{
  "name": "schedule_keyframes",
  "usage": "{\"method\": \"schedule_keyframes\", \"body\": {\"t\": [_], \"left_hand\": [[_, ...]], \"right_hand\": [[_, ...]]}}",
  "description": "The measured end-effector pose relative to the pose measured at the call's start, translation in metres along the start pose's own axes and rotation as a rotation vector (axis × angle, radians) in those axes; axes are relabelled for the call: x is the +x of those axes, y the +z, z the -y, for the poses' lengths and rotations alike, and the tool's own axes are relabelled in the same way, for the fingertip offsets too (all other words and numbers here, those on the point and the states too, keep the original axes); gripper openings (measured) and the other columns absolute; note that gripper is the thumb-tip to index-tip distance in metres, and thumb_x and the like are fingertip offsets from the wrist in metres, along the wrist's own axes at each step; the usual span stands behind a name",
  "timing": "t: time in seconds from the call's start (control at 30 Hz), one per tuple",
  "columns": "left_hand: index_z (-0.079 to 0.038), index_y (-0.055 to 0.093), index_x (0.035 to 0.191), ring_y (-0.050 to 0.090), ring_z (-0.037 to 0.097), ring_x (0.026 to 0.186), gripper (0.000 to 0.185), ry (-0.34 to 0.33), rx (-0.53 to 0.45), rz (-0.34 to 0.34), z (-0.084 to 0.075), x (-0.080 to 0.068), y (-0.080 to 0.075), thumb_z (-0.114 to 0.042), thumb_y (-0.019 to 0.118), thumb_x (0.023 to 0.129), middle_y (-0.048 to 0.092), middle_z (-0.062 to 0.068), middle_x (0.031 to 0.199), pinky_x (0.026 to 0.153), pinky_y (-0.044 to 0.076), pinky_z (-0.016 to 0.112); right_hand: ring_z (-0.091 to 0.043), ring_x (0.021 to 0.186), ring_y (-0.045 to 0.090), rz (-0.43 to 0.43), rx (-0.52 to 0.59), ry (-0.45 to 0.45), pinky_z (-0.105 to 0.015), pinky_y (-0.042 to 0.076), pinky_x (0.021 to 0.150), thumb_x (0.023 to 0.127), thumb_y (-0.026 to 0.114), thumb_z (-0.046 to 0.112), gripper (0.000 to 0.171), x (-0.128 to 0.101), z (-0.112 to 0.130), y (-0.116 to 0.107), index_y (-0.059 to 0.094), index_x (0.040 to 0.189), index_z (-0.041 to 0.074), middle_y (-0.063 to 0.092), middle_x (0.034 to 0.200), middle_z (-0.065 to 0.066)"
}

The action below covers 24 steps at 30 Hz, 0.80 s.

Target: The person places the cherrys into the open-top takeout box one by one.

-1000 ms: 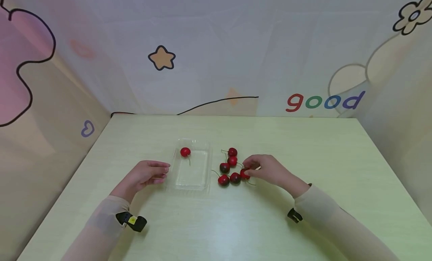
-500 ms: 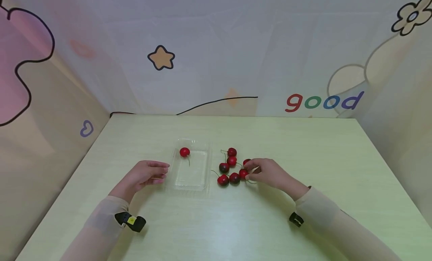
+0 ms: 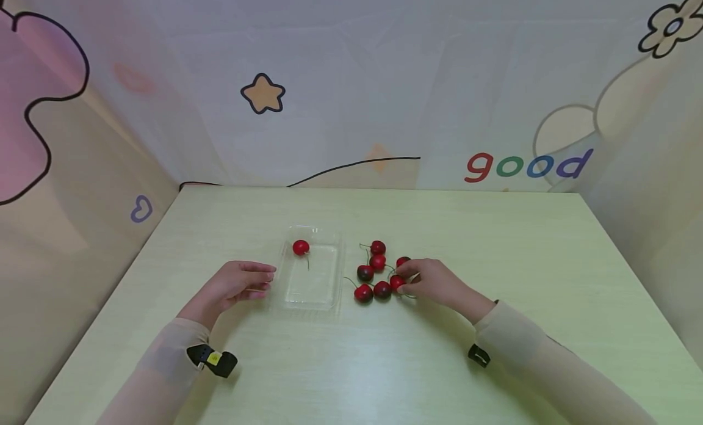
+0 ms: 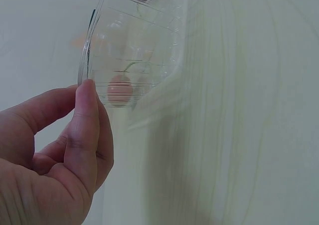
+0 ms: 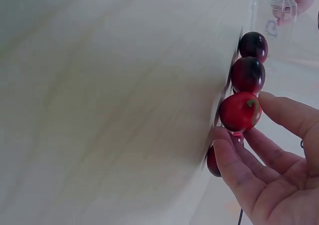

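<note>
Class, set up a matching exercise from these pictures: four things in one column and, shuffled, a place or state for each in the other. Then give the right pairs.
1. left hand
2. right hand
3. clear tray
4. table

a. pinches a red cherry
b. holds a single cherry
c. touches the tray's edge
d. pale green, bears everything

Pairs: 1-c, 2-a, 3-b, 4-d

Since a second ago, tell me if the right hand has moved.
Yes. The right hand has slid slightly nearer the camera and down onto the cherry it pinches, judged against the tray.
</note>
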State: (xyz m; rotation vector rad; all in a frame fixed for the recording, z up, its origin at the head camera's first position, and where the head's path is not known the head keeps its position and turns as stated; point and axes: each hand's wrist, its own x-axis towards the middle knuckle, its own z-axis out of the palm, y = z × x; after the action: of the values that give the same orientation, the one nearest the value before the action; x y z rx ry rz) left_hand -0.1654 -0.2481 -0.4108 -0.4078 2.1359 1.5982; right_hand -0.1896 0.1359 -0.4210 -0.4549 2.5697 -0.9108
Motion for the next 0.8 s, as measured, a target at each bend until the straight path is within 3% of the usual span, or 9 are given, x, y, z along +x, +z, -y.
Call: {"method": "schedule_keyframes", "body": {"t": [0.43,0.8], "left_hand": [[0.007,0.056,0.139,0.066,0.009,0.080,0.043,-0.012,-0.004,0.008,-0.0013,0.0015,-0.0020,-0.013,0.063,0.101,0.073,-0.002,0.096,0.071,0.061,0.019],[0.007,0.057,0.137,0.066,0.010,0.080,0.042,-0.013,0.006,-0.008,-0.0008,0.0024,-0.0004,-0.012,0.064,0.101,0.073,0.000,0.096,0.071,0.061,0.019]], "right_hand": [[-0.024,0.103,0.067,-0.002,-0.058,-0.030,-0.038,0.059,0.089,0.092,0.075,0.015,0.033,0.0038,0.0017,0.0012,0.071,0.121,0.001,0.075,0.113,-0.014],[-0.025,0.102,0.067,-0.006,-0.042,-0.021,-0.038,0.059,0.088,0.092,0.075,0.014,0.032,0.0001,0.0043,-0.0004,0.071,0.120,0.000,0.074,0.113,-0.015]]}}
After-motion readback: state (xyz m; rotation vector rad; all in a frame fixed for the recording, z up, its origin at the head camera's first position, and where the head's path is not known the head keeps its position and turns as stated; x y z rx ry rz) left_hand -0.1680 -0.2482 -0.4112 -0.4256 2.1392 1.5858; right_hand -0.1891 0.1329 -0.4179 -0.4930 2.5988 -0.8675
